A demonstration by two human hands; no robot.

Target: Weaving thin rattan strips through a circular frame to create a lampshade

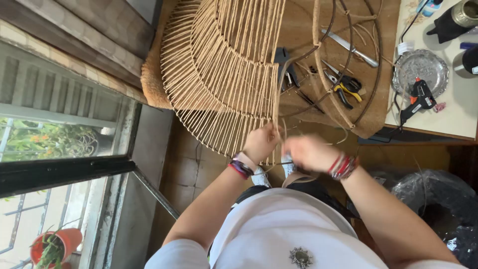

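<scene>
At nine o'clock we have the window (55, 124) with greenery outside, and at seven o'clock an orange flowerpot (57, 244) below it. Moving in, the woven frame (219, 74) fills eleven to twelve o'clock: a wide lampshade-like cage of pale cord strands strung over dark metal rings, its long axis running from the hands up and away toward twelve o'clock, its lower rim coming down right to our fingers.

Our left hand (260, 142) sits at the rim, fingers closed in a pinch on a pale strand (277, 112) that rises along the edge of the wrapped section; it is the hand touching the frame most closely. Our right hand (309, 152), just beside it at three o'clock of the left, is blurred; it looks curled around the loose end of cord, though we cannot tell its exact grip. The unwrapped part of the frame, bare dark rings (348, 60), lies at one o'clock from the hands, so the open side is nearer our right hand.

Under the frame a brown mat (298, 30) carries a knife (348, 47) and yellow-handled pliers (343, 89). At two o'clock a bench (458, 114) holds a silver tray (420, 69) and a glue gun (418, 99). A dark plastic-wrapped bundle (438, 209) sits at four o'clock on the wooden floor (194, 164)
</scene>
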